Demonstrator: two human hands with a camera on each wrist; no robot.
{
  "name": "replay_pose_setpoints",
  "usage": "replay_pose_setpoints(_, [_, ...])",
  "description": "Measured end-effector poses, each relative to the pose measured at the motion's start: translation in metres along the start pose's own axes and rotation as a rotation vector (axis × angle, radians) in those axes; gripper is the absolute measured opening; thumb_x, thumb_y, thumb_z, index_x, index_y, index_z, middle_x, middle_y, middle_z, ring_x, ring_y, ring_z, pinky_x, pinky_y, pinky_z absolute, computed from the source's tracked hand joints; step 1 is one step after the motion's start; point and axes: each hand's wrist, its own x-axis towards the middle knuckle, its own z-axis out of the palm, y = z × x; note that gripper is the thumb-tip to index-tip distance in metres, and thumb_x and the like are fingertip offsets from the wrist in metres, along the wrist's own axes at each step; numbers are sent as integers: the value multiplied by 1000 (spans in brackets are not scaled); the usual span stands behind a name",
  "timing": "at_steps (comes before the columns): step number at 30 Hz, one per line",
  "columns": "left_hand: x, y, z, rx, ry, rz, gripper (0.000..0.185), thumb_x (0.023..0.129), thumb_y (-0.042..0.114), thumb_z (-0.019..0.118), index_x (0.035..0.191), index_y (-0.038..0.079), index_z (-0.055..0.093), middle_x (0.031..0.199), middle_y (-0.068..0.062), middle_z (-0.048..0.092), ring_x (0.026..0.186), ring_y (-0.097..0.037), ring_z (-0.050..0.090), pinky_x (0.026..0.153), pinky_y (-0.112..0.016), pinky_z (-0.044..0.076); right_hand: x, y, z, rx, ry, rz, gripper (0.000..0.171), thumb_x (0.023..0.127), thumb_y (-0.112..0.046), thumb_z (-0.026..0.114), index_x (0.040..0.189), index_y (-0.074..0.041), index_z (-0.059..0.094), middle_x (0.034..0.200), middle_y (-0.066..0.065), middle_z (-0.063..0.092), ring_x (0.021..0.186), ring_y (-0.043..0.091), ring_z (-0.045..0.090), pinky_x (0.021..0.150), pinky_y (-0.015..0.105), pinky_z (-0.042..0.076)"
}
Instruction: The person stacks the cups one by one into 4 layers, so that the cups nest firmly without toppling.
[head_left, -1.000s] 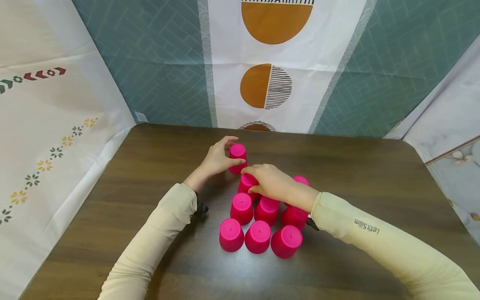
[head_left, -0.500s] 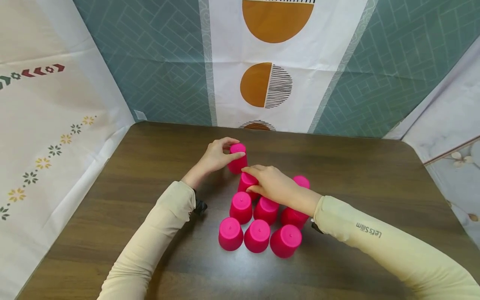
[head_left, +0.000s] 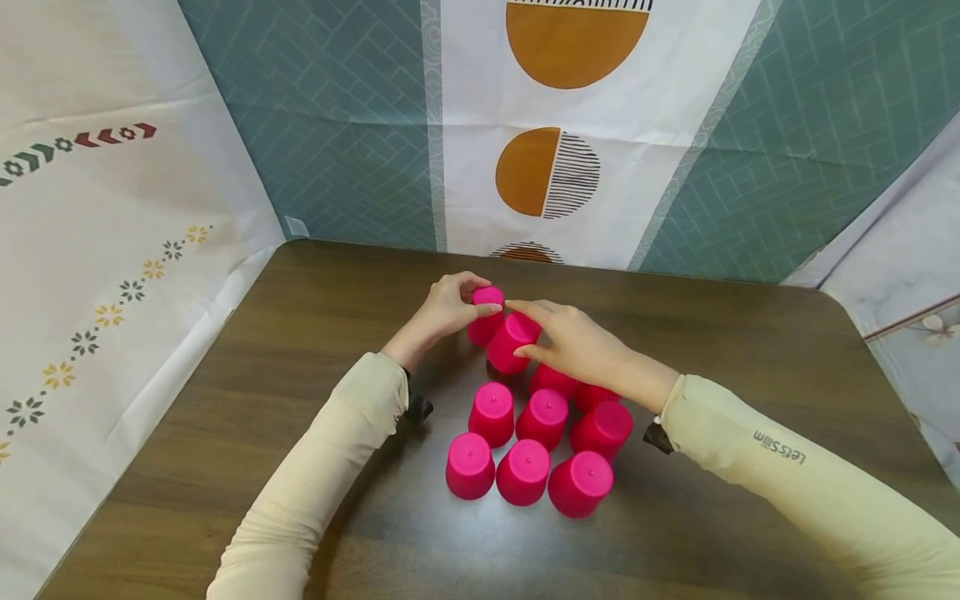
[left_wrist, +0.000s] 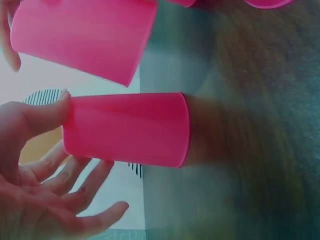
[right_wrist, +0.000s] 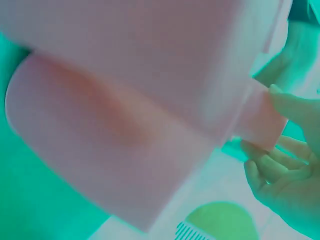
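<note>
The work surface is a dark wood-grain table with rounded far corners, enclosed on three sides by hanging fabric. The rear backdrop is a white strip printed with orange half-circles and black hatching, flanked by teal panels with a brick-line pattern. The left side sheet is off-white with a row of small flower motifs and a band of chevrons.

A group of pink cups, all inverted, stands near the table centre. Its nearest row holds three cups; further rows lie behind that, toward the backdrop, the cups touching or just beside each other.

Beyond the group, on the backdrop side, stands a single rear cup, inverted on the table. The left hand holds it: thumb against the closed top, fingers curved round the far side. In the left wrist view the palm stays off the cup wall and the lower fingers are spread loosely.

The right hand grips a tilted cup between thumb and fingers. This cup is lifted off the table, just beside the rear cup on its group side, closed end pointing up and toward the right hand. Whether the two cups touch cannot be determined; the right wrist view is blurred and colour-shifted.

Both forearms wear cream sleeves.
</note>
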Motion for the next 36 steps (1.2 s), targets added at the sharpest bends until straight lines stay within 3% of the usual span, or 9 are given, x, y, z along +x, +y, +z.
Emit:
replay_pose_setpoints(7, [1,5,0,-1,0,-93,44,79,21,73,118,6,60,107,-12,63,95,-25,59,76,-34,51,8,16,-18,7,0,-6,70,77,-22,77,138,-8,45,132,11,54,119,27,52,94,42,47])
replay_pose_setpoints(14, [3,7,-1,-14,25,-118,42,77,23,75,116,9,63,103,-9,64,93,-23,59,76,-34,51,20,44,-27,16,-25,-40,58,78,-23,76,129,-7,52,119,8,61,103,23,60,86,40,50])
replay_pose_setpoints(20, [4,7,-3,-20,26,-120,41,77,23,74,114,9,63,103,-9,64,93,-23,58,77,-35,51,30,66,-23,71,-69,57,57,78,-29,76,126,-8,54,119,10,62,105,27,59,89,41,49])
replay_pose_setpoints(25, [5,8,-3,-14,26,-119,41,78,22,74,114,8,63,103,-10,64,94,-23,58,76,-34,51,36,71,-18,88,-81,89,58,77,-28,77,126,-5,54,117,13,63,103,30,60,89,43,49])
replay_pose_setpoints(30, [5,9,-2,-12,40,-106,41,77,21,74,114,8,63,103,-10,65,93,-24,59,76,-34,51,42,70,-11,85,-65,42,57,76,-23,78,124,-3,55,114,12,64,100,27,61,86,43,50])
replay_pose_setpoints(36, [4,5,-2,-8,34,-149,41,77,23,75,113,9,64,102,-8,64,93,-23,59,76,-34,51,46,64,0,30,-87,4,58,78,-22,77,127,-2,53,111,11,64,90,22,62,78,37,53])
